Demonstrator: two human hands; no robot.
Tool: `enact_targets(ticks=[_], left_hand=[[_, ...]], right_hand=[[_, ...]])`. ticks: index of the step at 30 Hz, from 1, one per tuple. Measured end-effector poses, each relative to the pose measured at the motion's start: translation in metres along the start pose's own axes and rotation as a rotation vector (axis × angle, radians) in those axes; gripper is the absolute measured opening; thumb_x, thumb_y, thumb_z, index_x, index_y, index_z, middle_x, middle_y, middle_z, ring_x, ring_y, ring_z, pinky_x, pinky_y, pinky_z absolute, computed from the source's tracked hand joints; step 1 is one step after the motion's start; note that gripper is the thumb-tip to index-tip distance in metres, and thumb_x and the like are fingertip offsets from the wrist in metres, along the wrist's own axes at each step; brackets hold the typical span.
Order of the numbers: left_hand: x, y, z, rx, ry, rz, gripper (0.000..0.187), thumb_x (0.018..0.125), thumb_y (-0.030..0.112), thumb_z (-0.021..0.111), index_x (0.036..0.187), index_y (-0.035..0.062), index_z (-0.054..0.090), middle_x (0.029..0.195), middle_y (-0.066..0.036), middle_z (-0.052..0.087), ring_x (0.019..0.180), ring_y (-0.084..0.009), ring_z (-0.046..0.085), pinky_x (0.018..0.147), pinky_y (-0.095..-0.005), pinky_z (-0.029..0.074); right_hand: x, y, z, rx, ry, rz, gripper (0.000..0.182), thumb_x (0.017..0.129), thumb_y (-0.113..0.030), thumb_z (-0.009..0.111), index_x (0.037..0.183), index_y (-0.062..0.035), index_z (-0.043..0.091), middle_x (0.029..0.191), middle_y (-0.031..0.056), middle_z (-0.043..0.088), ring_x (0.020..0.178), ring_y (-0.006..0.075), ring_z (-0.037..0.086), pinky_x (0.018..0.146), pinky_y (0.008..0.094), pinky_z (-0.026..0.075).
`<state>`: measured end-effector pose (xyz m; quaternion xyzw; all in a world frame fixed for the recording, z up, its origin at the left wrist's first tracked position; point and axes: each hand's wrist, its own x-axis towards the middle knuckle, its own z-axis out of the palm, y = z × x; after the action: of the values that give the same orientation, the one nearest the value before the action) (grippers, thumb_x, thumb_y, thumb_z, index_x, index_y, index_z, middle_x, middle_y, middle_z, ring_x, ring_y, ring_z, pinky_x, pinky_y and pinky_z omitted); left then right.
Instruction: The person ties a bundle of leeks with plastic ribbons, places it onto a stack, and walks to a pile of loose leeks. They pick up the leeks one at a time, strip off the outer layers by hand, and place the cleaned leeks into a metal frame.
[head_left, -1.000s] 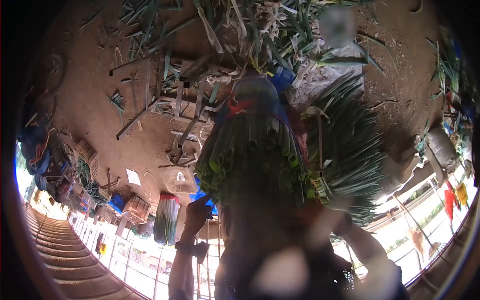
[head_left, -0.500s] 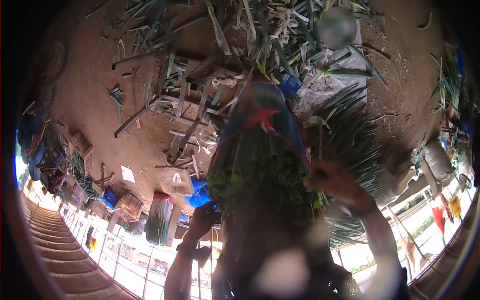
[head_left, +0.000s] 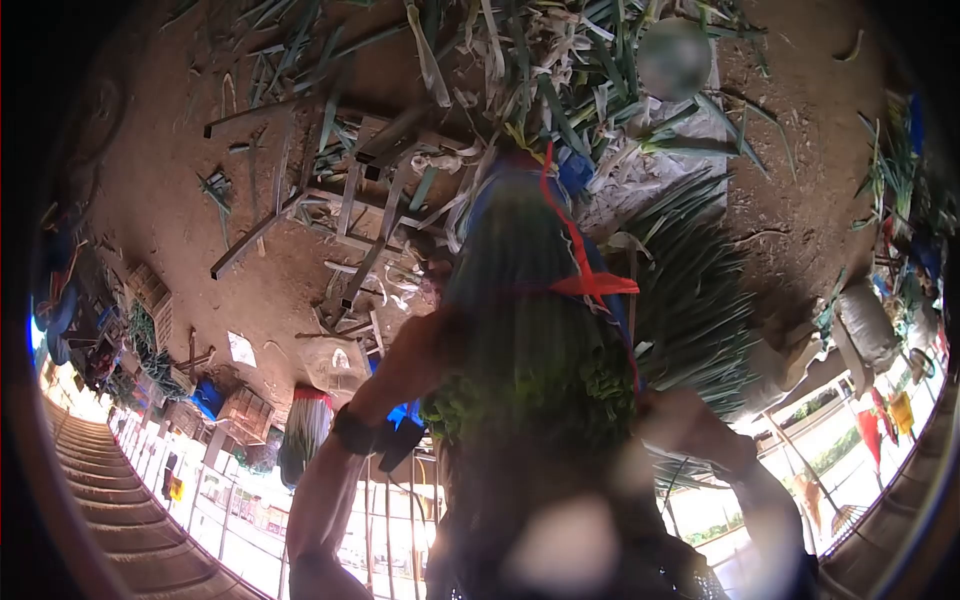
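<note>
A large bundle of green onions stands in front of me, its leafy cut ends toward me. Across its right side runs a red ribbon, with a long tail reaching up the bundle. The blue wrapper with a reddish edge lies along the right side. My left hand, a dark band on its wrist, rests at the bundle's left side; its fingers are lost in shadow. At the lower right, my right hand is closed at the end of the wrapper's edge.
A metal frame stands on the dirt floor to the left. More green onions are piled at the right. Leaf scraps litter the far ground. A wrapped bundle and a crate are at lower left.
My left hand has moved up and inward to the bundle's side. My right hand has moved slightly down. The blue wrapper no longer covers the bundle's front, and the red ribbon has shifted right.
</note>
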<state>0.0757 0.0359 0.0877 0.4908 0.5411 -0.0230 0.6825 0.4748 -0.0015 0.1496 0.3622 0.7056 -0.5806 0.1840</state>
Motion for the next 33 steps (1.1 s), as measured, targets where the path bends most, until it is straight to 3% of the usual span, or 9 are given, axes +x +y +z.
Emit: enact_targets(ticks=[3, 4, 6, 10, 19, 22, 25, 28, 33], left_hand=[[-0.035, 0.029, 0.009, 0.418, 0.26, 0.546, 0.03, 0.081, 0.004, 0.069, 0.11, 0.0039, 0.06, 0.086, -0.012, 0.066, 0.073, -0.025, 0.064, 0.063, -0.0344, 0.051], [-0.041, 0.055, 0.005, 0.213, 0.214, 0.345, 0.024, 0.083, 0.002, 0.065, 0.106, 0.0036, 0.061, 0.083, -0.014, 0.066, 0.073, -0.0274, 0.066, 0.063, -0.0366, 0.051], [-0.033, 0.064, 0.007, 0.014, 0.167, 0.165, 0.019, 0.084, 0.0, 0.061, 0.103, 0.0034, 0.063, 0.081, -0.017, 0.066, 0.072, -0.0298, 0.068, 0.063, -0.0388, 0.052], [-0.009, 0.059, 0.017, 0.017, 0.133, 0.167, 0.015, 0.085, 0.003, 0.061, 0.1, 0.0022, 0.063, 0.079, -0.016, 0.067, 0.067, -0.0298, 0.068, 0.059, -0.0369, 0.051], [0.003, 0.083, -0.015, 0.238, 0.025, 0.138, 0.022, 0.086, 0.012, 0.064, 0.105, 0.0003, 0.063, 0.073, -0.015, 0.068, 0.064, -0.0278, 0.069, 0.059, -0.0358, 0.053], [0.034, 0.08, -0.054, -0.137, 0.0, -0.156, 0.035, 0.089, 0.016, 0.066, 0.121, 0.0009, 0.06, 0.076, -0.01, 0.07, 0.065, -0.0176, 0.068, 0.059, -0.0333, 0.052], [0.086, 0.015, -0.074, -0.146, 0.132, -0.157, 0.04, 0.089, 0.014, 0.064, 0.126, 0.0005, 0.058, 0.079, -0.007, 0.067, 0.069, -0.0116, 0.064, 0.062, -0.028, 0.051], [0.137, -0.066, -0.07, -0.034, 0.003, -0.261, 0.041, 0.087, 0.014, 0.066, 0.125, -0.001, 0.058, 0.081, -0.007, 0.066, 0.072, -0.0116, 0.063, 0.064, -0.0279, 0.051], [0.213, -0.188, -0.045, 0.02, -0.15, -0.299, 0.049, 0.082, 0.019, 0.072, 0.125, -0.0011, 0.058, 0.092, -0.012, 0.068, 0.076, -0.0157, 0.065, 0.069, -0.0305, 0.052]], right_hand=[[0.008, 0.015, -0.041, 0.308, -0.064, -0.007, 0.026, 0.083, -0.025, 0.07, 0.104, -0.0101, 0.066, 0.079, 0.0043, 0.066, 0.077, 0.0211, 0.067, 0.063, 0.0358, 0.053], [0.01, 0.038, -0.05, 0.183, 0.04, -0.215, 0.025, 0.084, -0.024, 0.069, 0.105, -0.0108, 0.067, 0.081, 0.0031, 0.067, 0.082, 0.0193, 0.067, 0.067, 0.0343, 0.054], [0.03, 0.052, -0.094, 0.338, -0.001, 0.319, 0.028, 0.086, -0.024, 0.068, 0.11, -0.0099, 0.066, 0.089, 0.004, 0.068, 0.088, 0.0191, 0.068, 0.075, 0.0339, 0.054], [0.11, 0.026, -0.121, 0.39, 0.289, -0.1, 0.05, 0.084, -0.023, 0.073, 0.129, -0.0076, 0.056, 0.1, 0.0086, 0.066, 0.075, 0.018, 0.067, 0.073, 0.0302, 0.054], [0.087, -0.008, -0.094, 0.135, 0.427, -0.361, 0.014, 0.083, -0.014, 0.069, 0.092, -0.0074, 0.061, 0.082, 0.0052, 0.064, 0.072, 0.0238, 0.066, 0.062, 0.0358, 0.052], [0.068, -0.01, -0.103, -0.229, 0.374, -0.466, 0.012, 0.081, -0.015, 0.07, 0.087, -0.0098, 0.062, 0.076, 0.0042, 0.063, 0.067, 0.0227, 0.066, 0.057, 0.035, 0.052], [0.062, 0.033, -0.109, 0.006, 0.105, -0.389, 0.017, 0.081, -0.023, 0.068, 0.09, -0.0097, 0.064, 0.075, 0.0038, 0.064, 0.063, 0.02, 0.064, 0.054, 0.0348, 0.051], [0.075, 0.134, -0.112, 1.325, 0.425, 0.114, 0.042, 0.1, -0.033, 0.05, 0.134, -0.0077, 0.052, 0.122, 0.0051, 0.06, 0.098, 0.0104, 0.062, 0.087, 0.0264, 0.05], [0.215, 0.292, 0.004, 1.045, 0.454, 0.257, 0.042, 0.094, -0.024, 0.063, 0.13, -0.0027, 0.055, 0.109, 0.0069, 0.065, 0.092, 0.014, 0.064, 0.083, 0.0279, 0.051]])
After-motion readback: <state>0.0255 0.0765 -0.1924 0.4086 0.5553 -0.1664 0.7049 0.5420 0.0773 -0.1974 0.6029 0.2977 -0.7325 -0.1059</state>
